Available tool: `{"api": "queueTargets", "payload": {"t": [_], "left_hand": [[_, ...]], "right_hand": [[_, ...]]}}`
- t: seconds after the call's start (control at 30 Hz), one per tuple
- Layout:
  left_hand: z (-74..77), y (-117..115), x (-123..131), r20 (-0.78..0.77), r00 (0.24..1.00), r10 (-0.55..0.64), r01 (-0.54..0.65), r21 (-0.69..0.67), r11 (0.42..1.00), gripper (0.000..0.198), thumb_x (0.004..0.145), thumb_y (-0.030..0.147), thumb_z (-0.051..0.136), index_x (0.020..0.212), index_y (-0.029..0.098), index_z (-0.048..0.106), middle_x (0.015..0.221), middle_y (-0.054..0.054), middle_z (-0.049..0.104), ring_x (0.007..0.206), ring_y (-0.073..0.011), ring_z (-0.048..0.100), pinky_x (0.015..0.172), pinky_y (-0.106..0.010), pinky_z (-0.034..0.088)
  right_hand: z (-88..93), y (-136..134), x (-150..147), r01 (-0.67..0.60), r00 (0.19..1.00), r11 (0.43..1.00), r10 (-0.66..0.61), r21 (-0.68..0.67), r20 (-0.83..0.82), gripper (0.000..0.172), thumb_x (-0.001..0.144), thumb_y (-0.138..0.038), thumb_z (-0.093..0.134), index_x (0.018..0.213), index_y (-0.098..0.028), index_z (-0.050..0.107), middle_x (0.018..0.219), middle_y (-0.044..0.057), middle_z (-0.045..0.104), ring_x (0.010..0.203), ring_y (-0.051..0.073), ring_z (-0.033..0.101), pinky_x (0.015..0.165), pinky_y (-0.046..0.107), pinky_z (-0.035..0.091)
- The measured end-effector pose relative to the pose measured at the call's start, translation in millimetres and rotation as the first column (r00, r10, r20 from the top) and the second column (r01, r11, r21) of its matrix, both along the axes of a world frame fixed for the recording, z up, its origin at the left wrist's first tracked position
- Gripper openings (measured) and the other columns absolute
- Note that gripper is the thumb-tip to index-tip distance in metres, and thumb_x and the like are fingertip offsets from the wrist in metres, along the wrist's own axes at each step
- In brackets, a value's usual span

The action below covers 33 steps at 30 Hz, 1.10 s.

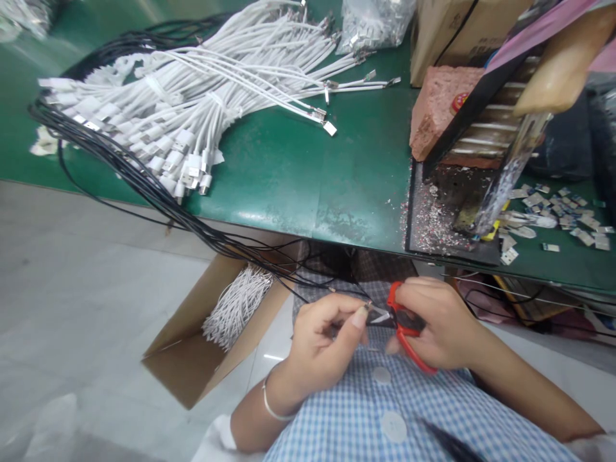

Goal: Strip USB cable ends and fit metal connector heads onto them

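Observation:
Over my lap, my left hand (325, 340) pinches the end of a thin black cable between thumb and forefinger. Red-handled scissors (411, 350) are in my right hand (440, 321), fingers through the loops. Their blades meet the cable end at my left fingertips; whether they are cutting cannot be made out. More black cables (192, 221) trail from the table down towards my hands. On the green table (308, 173) lies a large tied bundle of white cables (250, 70) with USB plugs at the near left.
A cardboard box (192, 372) of white cables stands on the floor at left. At right are a red brick (443, 102), a soldering iron with a wooden handle (563, 64), a solder-flecked tray (437, 224) and loose USB connectors (577, 212). A bag of parts (375, 25) sits behind.

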<state>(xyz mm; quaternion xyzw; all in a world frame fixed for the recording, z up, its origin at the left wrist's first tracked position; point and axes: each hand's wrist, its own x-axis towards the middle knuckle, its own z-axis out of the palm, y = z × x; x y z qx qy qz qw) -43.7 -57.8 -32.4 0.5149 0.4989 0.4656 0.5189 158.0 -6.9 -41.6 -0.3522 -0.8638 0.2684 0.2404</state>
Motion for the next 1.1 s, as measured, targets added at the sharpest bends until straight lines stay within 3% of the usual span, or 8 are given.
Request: {"api": "queueTargets", "payload": {"t": [0.17,0.3,0.53,0.73,1.1], "left_hand": [[-2.4,0,-2,-0.057,0.998,-0.007,0.013,0.108,0.994,0.01,0.096,0.019,0.061,0.099,0.017,0.07,0.064,-0.003,0.074,0.05,-0.0113,0.064,0.046,-0.018,0.047],[-1.2,2,-4,-0.123,0.992,-0.024,0.051,0.216,0.975,0.021,0.091,0.008,0.062,0.11,0.018,0.066,0.071,-0.003,0.078,0.058,-0.0121,0.069,0.05,-0.017,0.049],[3.1,4,-8,-0.145,0.987,-0.066,0.088,0.154,0.984,0.013,0.093,0.01,0.059,0.102,0.016,0.065,0.07,-0.002,0.076,0.052,-0.0095,0.063,0.051,-0.018,0.048],[8.6,8,-11,-0.205,0.972,-0.114,0.132,0.073,0.989,0.017,0.095,0.013,0.057,0.082,0.015,0.066,0.062,0.0,0.071,0.049,-0.0078,0.057,0.05,-0.018,0.044],[8.5,9,-18,-0.243,0.96,-0.141,0.144,-0.004,0.99,0.02,0.097,0.016,0.054,0.082,0.016,0.067,0.06,0.003,0.066,0.051,-0.0073,0.057,0.053,-0.018,0.044]], "right_hand": [[-0.1,1,2,0.005,0.997,1.0,-0.005,0.007,0.074,0.042,0.093,-0.051,0.056,0.066,-0.022,0.042,0.053,-0.004,0.047,0.048,0.012,0.041,0.052,0.026,0.029],[1.1,2,4,-0.01,0.985,1.0,0.007,0.015,0.175,0.043,0.096,-0.053,0.05,0.067,-0.022,0.046,0.053,-0.003,0.051,0.049,0.013,0.044,0.054,0.027,0.029],[0.6,3,5,-0.067,0.971,0.997,0.076,-0.044,0.227,0.05,0.102,-0.055,0.04,0.066,-0.021,0.048,0.052,-0.002,0.056,0.048,0.013,0.05,0.055,0.026,0.031],[-5.6,1,6,-0.082,0.967,0.986,0.113,-0.142,0.228,0.041,0.1,-0.046,0.051,0.068,-0.02,0.053,0.056,-0.001,0.062,0.05,0.013,0.056,0.057,0.025,0.034],[-10.4,1,3,-0.051,0.972,0.989,0.018,0.138,0.235,0.053,0.105,-0.046,0.039,0.062,-0.019,0.054,0.049,0.0,0.055,0.046,0.013,0.047,0.055,0.027,0.032]]}}
